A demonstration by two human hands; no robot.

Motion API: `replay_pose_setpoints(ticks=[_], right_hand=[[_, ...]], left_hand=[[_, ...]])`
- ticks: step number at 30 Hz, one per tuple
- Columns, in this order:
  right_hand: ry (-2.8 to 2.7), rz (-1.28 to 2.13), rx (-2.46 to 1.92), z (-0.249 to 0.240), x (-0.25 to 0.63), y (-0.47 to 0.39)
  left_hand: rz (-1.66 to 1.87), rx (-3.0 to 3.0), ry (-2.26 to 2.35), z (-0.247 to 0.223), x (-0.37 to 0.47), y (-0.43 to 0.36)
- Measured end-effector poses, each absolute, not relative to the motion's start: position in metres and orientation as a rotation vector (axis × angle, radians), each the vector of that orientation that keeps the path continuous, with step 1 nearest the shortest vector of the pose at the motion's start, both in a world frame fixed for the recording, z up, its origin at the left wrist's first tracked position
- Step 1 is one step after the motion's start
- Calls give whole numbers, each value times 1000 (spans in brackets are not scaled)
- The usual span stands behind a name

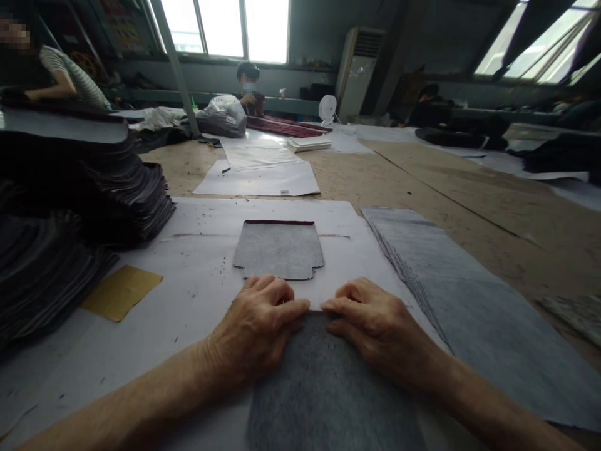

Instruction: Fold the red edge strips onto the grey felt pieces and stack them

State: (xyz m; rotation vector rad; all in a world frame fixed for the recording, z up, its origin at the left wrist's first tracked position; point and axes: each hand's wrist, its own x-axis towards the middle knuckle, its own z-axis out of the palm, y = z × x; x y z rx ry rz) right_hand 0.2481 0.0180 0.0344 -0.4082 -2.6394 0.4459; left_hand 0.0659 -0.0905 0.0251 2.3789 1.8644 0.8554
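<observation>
Grey fabric piece point(323, 388): front centre, flat on the white sheet point(197, 351), between both forearms; near end cut off by the frame.
Left hand point(265, 322): curled, pinching the far edge left of its middle, thumb pointing inward; contact of the other fingers hidden.
Right hand point(375, 322): pinching the same edge right of its middle, thumb tip near the left thumb but apart from it.
Weight: light, judging by the thin section.
Stiffness: probably soft with some body, as in felt or backed cloth; likely to take a crease under thumb pressure.
Surface: matt and fibrous; secure against skin, perhaps prone to sliding on the smoother white sheet.
Fragility: low; possible stretching or fraying of cut edges under a hard pull.
Hold points: best at the far edge, either side of the middle, with even tension.
Notched grey panel point(279, 247): flat, just beyond the left knuckles, dark strip along the far edge.
Layered grey sheets point(469, 307): right of the right hand, left edges fanned.
Ochre patch point(122, 293): left, beside the dark stacks point(145, 194).
</observation>
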Motion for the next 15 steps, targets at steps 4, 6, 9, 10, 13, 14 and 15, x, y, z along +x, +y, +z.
replay_pose_setpoints(ticks=[4, 6, 9, 10, 13, 14, 15], right_hand=[[-2591, 344, -396, 33, 251, 16], [-2595, 331, -426, 33, 251, 18], [-2624, 390, -446, 31, 250, 20], [-2616, 412, -457, 30, 250, 20], [-2559, 411, -482, 26, 250, 19], [-2548, 393, -476, 26, 250, 18], [-2543, 371, -463, 26, 251, 16]], left_hand=[[898, 2562, 1801, 23, 61, -86], [922, 2573, 1738, 22, 60, -82], [917, 2583, 1687, 21, 60, -74], [914, 2585, 1673, 21, 60, -72], [938, 2573, 1617, 22, 59, -68], [958, 2560, 1606, 22, 59, -68], [980, 2544, 1604, 22, 59, -67]])
